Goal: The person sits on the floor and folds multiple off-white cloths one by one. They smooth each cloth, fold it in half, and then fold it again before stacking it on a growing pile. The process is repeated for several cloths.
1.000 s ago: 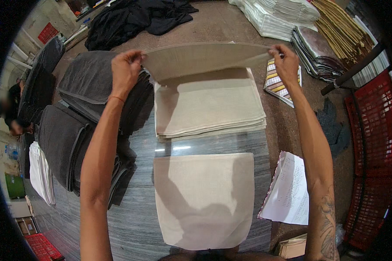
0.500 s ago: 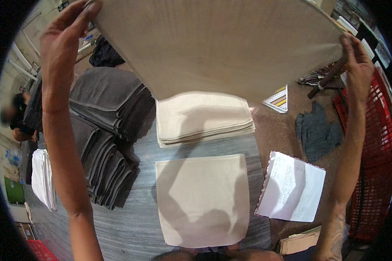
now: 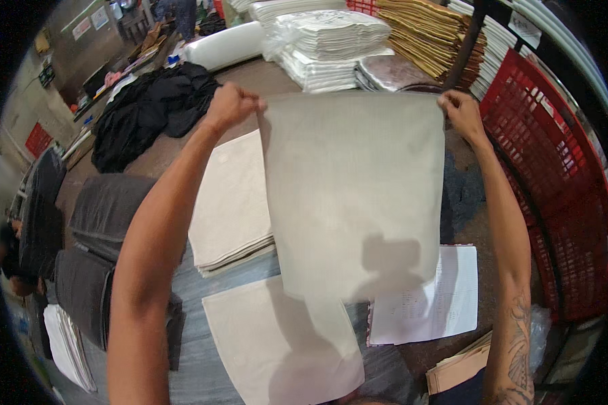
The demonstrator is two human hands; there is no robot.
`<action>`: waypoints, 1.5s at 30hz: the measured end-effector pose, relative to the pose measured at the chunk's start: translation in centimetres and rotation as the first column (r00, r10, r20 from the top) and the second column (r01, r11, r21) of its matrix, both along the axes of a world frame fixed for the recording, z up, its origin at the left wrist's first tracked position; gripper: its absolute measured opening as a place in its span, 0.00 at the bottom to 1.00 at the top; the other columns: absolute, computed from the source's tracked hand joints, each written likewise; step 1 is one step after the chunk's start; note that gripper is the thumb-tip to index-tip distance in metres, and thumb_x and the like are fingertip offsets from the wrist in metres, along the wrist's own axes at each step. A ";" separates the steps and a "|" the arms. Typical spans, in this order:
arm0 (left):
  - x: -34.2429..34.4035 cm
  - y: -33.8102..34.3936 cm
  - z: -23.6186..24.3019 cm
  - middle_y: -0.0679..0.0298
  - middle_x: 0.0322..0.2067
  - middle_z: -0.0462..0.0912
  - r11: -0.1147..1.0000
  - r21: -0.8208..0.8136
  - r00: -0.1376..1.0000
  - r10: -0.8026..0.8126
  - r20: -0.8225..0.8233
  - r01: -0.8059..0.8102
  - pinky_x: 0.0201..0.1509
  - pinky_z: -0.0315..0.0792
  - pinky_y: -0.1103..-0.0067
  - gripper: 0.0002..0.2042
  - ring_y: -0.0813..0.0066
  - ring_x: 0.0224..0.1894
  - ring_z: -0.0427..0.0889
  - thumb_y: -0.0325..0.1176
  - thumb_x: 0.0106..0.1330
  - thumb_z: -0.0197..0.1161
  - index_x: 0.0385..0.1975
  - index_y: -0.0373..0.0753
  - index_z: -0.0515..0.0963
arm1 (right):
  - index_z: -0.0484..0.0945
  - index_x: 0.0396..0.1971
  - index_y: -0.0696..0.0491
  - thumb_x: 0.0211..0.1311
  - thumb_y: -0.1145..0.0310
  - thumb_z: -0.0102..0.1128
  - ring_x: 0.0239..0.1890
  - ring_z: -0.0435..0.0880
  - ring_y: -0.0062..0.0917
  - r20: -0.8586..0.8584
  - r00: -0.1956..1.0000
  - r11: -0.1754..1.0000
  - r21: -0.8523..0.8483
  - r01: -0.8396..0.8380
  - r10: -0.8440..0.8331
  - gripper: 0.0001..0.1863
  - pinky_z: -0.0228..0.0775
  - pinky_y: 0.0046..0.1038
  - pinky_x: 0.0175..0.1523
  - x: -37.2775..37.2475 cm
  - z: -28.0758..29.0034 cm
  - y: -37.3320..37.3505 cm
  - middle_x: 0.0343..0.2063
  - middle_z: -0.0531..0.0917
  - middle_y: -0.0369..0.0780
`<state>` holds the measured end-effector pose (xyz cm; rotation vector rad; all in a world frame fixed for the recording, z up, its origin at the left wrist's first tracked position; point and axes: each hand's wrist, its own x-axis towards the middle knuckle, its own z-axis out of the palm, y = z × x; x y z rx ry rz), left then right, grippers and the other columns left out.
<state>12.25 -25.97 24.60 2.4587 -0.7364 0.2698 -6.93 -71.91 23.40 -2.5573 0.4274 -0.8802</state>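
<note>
A beige cloth panel [image 3: 355, 189] hangs stretched between my hands over the table. My left hand [image 3: 233, 108] pinches its upper left corner, and my right hand [image 3: 461, 113] grips the upper right one. Behind the panel's left side lies a stack of the same beige cloths [image 3: 233, 202], partly covered by it. One more beige cloth [image 3: 284, 344] lies flat close to my body, its upper right part hidden under the hanging panel. The panel's lower edge overlaps an open notebook [image 3: 446, 297] with handwriting on its page.
Folded dark grey cloths [image 3: 108, 209] and a white stack [image 3: 71, 344] are at left. A black cloth heap [image 3: 155, 111], white bundles [image 3: 331, 34] and golden-brown cloths [image 3: 425, 37] lie at the far side. Red plastic crates [image 3: 554, 169] stand at right; tan pieces [image 3: 459, 364] lie near my right forearm.
The beige panel, held up high and near before, is now lower and farther out, hanging upright between my closer-set hands. The view has shifted, showing more of the table's far side.
</note>
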 end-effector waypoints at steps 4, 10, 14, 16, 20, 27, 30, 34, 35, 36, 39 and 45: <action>3.1 -6.4 2.1 0.60 0.29 0.89 0.907 -0.406 0.993 -0.084 0.082 0.110 0.42 0.80 0.75 0.12 0.69 0.31 0.88 0.37 0.60 0.70 0.37 0.35 0.88 | 0.84 0.46 0.56 0.65 0.53 0.64 0.43 0.86 0.23 0.376 0.915 0.989 0.083 0.123 -0.145 0.22 0.78 0.30 0.48 0.5 2.8 -5.1 0.37 0.88 0.43; -2.9 -6.1 1.1 0.62 0.27 0.89 0.725 -0.654 0.967 -0.250 0.038 0.214 0.34 0.77 0.84 0.11 0.80 0.27 0.85 0.32 0.63 0.67 0.41 0.34 0.87 | 0.85 0.44 0.57 0.67 0.58 0.65 0.31 0.83 0.20 0.487 0.863 0.844 0.512 -0.159 -0.133 0.17 0.75 0.23 0.40 -5.8 2.5 -1.1 0.35 0.86 0.37; -6.6 -4.7 -9.5 0.61 0.27 0.89 0.835 -0.546 0.953 -0.218 -0.209 0.071 0.34 0.76 0.83 0.12 0.82 0.28 0.84 0.31 0.62 0.67 0.42 0.33 0.87 | 0.84 0.39 0.57 0.66 0.65 0.65 0.32 0.82 0.19 0.268 0.959 0.831 0.550 -0.076 -0.090 0.10 0.73 0.21 0.37 -9.5 -7.2 -1.5 0.32 0.84 0.35; -7.7 -5.0 -15.8 0.59 0.27 0.89 0.851 -0.525 0.916 -0.219 -0.335 0.011 0.34 0.77 0.82 0.11 0.81 0.28 0.85 0.29 0.61 0.66 0.42 0.33 0.87 | 0.83 0.38 0.57 0.65 0.69 0.64 0.32 0.81 0.18 0.181 0.983 0.779 0.620 -0.092 -0.029 0.07 0.73 0.21 0.37 -10.6 -12.6 -1.4 0.31 0.83 0.35; -9.6 -2.5 -23.8 0.59 0.32 0.89 0.962 -0.272 0.836 -0.176 -0.520 0.033 0.36 0.79 0.78 0.14 0.77 0.30 0.84 0.26 0.62 0.68 0.48 0.31 0.84 | 0.82 0.39 0.58 0.62 0.74 0.65 0.34 0.82 0.19 0.011 0.995 0.691 0.720 0.060 -0.097 0.07 0.75 0.22 0.38 -10.7 -23.2 0.1 0.31 0.84 0.36; -14.7 10.3 -24.1 0.54 0.42 0.85 0.994 -0.107 0.984 -0.044 -0.175 0.025 0.51 0.76 0.68 0.19 0.61 0.47 0.82 0.35 0.52 0.75 0.44 0.36 0.84 | 0.82 0.42 0.58 0.63 0.69 0.64 0.37 0.85 0.27 -0.031 0.967 0.900 0.360 0.246 -0.252 0.11 0.76 0.28 0.43 -15.0 -28.8 7.2 0.35 0.87 0.42; -17.1 16.2 -22.2 0.53 0.50 0.79 0.983 0.159 0.968 0.126 -0.217 -0.093 0.62 0.69 0.64 0.24 0.52 0.55 0.76 0.38 0.46 0.77 0.45 0.37 0.83 | 0.82 0.41 0.60 0.62 0.71 0.64 0.39 0.85 0.32 -0.057 0.995 0.911 0.410 -0.047 0.077 0.10 0.76 0.33 0.47 -13.3 -27.3 14.7 0.36 0.86 0.45; -17.2 20.5 -24.1 0.53 0.48 0.82 0.986 0.153 0.965 0.103 -0.241 -0.067 0.59 0.74 0.65 0.22 0.53 0.55 0.78 0.34 0.45 0.80 0.42 0.37 0.84 | 0.81 0.42 0.59 0.58 0.72 0.66 0.46 0.83 0.39 -0.067 0.865 0.851 0.228 -0.472 0.498 0.13 0.74 0.38 0.52 -7.6 -24.9 23.2 0.40 0.84 0.46; -16.9 21.7 -24.5 0.53 0.48 0.83 0.990 0.125 0.961 0.100 -0.259 -0.069 0.58 0.74 0.65 0.21 0.53 0.54 0.79 0.33 0.46 0.79 0.42 0.37 0.85 | 0.82 0.43 0.58 0.57 0.71 0.67 0.48 0.82 0.40 -0.030 0.822 0.808 0.208 -0.551 0.568 0.14 0.73 0.39 0.54 -5.8 -24.7 25.1 0.41 0.84 0.46; -16.5 22.2 -25.0 0.53 0.48 0.83 0.994 0.083 0.955 0.086 -0.283 -0.065 0.58 0.75 0.66 0.20 0.53 0.52 0.80 0.32 0.46 0.79 0.41 0.37 0.85 | 0.82 0.43 0.58 0.56 0.71 0.68 0.49 0.80 0.40 -0.008 0.776 0.765 0.177 -0.619 0.630 0.15 0.72 0.40 0.55 -4.2 -24.3 26.2 0.42 0.83 0.46; -15.8 22.9 -24.9 0.52 0.47 0.85 0.998 0.015 0.931 0.055 -0.362 -0.053 0.56 0.76 0.68 0.18 0.54 0.49 0.84 0.30 0.47 0.78 0.39 0.34 0.86 | 0.83 0.42 0.56 0.54 0.68 0.70 0.50 0.80 0.38 -0.158 0.745 0.758 0.044 -0.650 0.648 0.15 0.71 0.39 0.56 0.0 -23.6 27.9 0.44 0.83 0.44; -15.5 22.8 -23.2 0.51 0.45 0.86 0.997 0.077 0.898 0.028 -0.438 0.007 0.56 0.77 0.70 0.17 0.55 0.49 0.84 0.29 0.49 0.77 0.39 0.31 0.86 | 0.87 0.36 0.54 0.54 0.69 0.68 0.50 0.79 0.35 -0.503 0.595 0.693 0.010 -0.721 0.626 0.10 0.70 0.37 0.55 3.3 -23.8 26.5 0.41 0.85 0.39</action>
